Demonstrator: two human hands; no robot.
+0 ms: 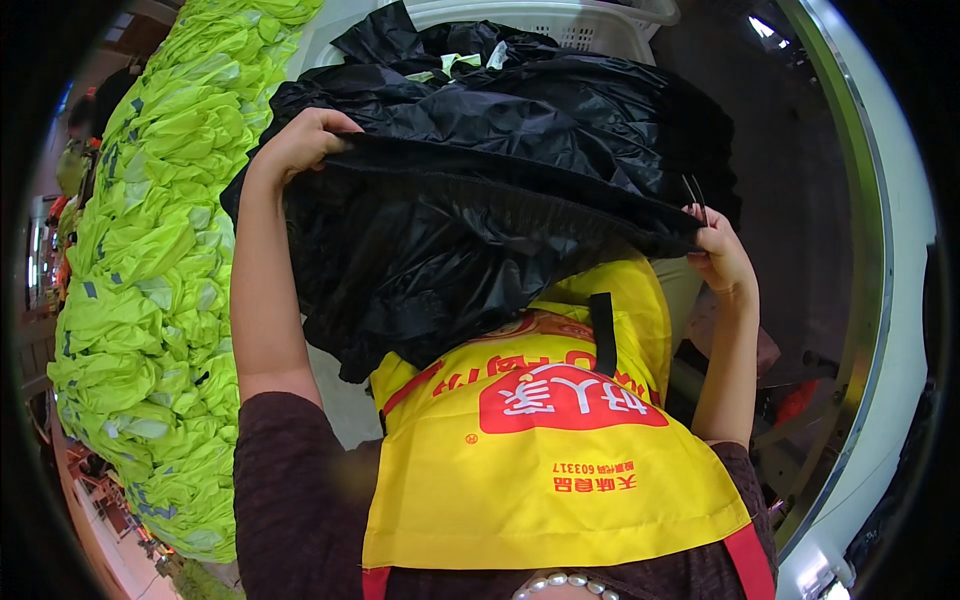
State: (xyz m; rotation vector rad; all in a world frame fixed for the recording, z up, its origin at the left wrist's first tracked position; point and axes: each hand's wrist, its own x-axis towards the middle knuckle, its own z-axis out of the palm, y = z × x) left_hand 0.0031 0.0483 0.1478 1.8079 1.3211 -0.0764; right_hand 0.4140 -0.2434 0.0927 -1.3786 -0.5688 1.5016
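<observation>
A black garment of thin, shiny cloth (420, 240) is stretched between my two hands, its gathered edge running across from one to the other. My left hand (305, 143) pinches that edge at the upper left. At the right, my right hand (718, 248) grips the other end, and a slim dark metal tool, perhaps thread snips (695, 192), sticks up from its fingers. The lower folds of the garment hang over my yellow apron (550, 500). Beyond the stretched edge lies more black cloth (560, 100) in a heap, with small pale green and white bits on it.
To the left rises a long pile of bright yellow-green garments (150, 300) with grey patches. A white plastic basket (600, 30) stands at the far side behind the black heap. A pale table edge with a metal rim (880, 200) curves along the right.
</observation>
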